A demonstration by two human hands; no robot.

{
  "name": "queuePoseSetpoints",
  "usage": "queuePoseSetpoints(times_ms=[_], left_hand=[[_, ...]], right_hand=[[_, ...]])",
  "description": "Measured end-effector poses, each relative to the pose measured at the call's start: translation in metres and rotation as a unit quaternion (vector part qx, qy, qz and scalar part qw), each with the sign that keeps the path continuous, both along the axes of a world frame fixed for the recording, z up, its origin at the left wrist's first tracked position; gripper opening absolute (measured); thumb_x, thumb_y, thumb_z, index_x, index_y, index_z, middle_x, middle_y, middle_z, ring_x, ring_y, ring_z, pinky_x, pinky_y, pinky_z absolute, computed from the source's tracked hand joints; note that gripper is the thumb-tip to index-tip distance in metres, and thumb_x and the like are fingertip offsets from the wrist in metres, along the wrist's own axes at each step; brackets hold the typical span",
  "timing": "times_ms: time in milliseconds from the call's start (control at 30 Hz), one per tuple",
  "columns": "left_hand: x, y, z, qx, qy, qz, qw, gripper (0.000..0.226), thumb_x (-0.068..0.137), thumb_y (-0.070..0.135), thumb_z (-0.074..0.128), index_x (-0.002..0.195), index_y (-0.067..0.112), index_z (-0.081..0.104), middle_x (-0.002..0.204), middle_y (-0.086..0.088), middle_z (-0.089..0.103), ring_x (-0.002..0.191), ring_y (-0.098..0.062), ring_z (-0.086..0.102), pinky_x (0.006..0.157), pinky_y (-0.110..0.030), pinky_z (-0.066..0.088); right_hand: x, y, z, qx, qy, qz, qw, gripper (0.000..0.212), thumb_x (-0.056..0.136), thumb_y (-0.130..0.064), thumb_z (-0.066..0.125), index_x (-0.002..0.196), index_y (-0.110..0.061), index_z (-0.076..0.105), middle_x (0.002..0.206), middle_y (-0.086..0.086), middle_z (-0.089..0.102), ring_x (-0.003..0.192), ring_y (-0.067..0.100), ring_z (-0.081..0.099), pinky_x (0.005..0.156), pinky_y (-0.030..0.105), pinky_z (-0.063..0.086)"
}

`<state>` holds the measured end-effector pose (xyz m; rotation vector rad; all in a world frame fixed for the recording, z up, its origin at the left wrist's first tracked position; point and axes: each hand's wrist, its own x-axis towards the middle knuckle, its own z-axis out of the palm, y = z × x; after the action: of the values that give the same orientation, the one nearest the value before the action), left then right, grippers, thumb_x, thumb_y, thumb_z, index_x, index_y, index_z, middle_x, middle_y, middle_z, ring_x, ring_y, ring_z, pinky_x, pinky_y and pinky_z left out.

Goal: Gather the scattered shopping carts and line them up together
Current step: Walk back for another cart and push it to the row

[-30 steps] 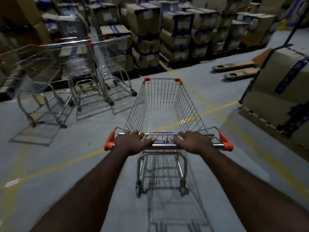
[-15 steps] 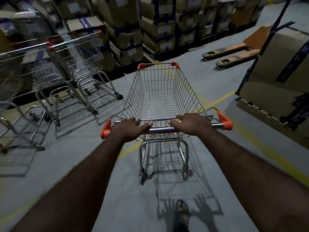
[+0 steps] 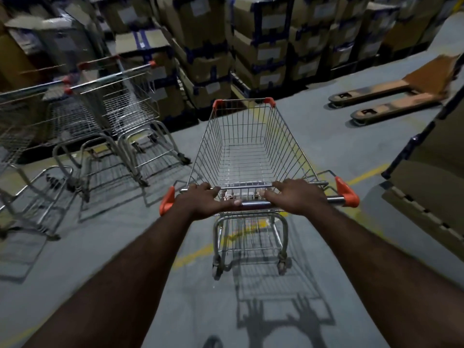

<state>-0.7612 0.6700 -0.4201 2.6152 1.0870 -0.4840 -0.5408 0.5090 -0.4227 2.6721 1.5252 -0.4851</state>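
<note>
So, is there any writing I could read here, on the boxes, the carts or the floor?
Nothing here can be read.
Paper labels on the cardboard boxes: pale patches, too blurred and dim to read.
Held cart and parked carts: no lettering shows.
Pallet jack: no marking shows.
Yellow floor line: paint only, no words.

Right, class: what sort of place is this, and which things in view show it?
Probably a warehouse or stockroom: tall stacks of taped brown cardboard boxes, a tan pallet jack on the grey concrete floor, and yellow painted lines.
</note>
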Motion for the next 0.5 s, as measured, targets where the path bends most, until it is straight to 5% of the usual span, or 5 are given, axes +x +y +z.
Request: queuePoseSetpoints(times_ms=[333,500], left_hand=[[0.121,0.114,-0.002,0.031,-0.026,0.005,0.999,0.133,0.048,0.108,0.001,0.156,0.034,0.024,0.163,-0.005,0.026,0.148,-0.035,0.021,0.116,-0.057,0.024],[0.180,0.182,-0.002,0.006,-0.012,0.007,1.000,0.131,0.051,0.108,0.010,0.158,0.032,0.019,0.166,-0.003,0.016,0.152,-0.036,0.011,0.118,-0.061,0.017]], right_hand=[[0.131,0.129,-0.002,0.014,-0.016,0.019,1.000,0.094,0.076,-0.094,0.017,0.144,-0.038,0.051,0.144,-0.004,0.056,0.132,0.025,0.049,0.099,0.047,0.042],[0.195,0.200,-0.002,0.019,-0.004,0.033,0.999,0.078,0.082,-0.089,0.022,0.126,-0.037,0.060,0.130,-0.006,0.061,0.126,0.024,0.051,0.095,0.044,0.045]])
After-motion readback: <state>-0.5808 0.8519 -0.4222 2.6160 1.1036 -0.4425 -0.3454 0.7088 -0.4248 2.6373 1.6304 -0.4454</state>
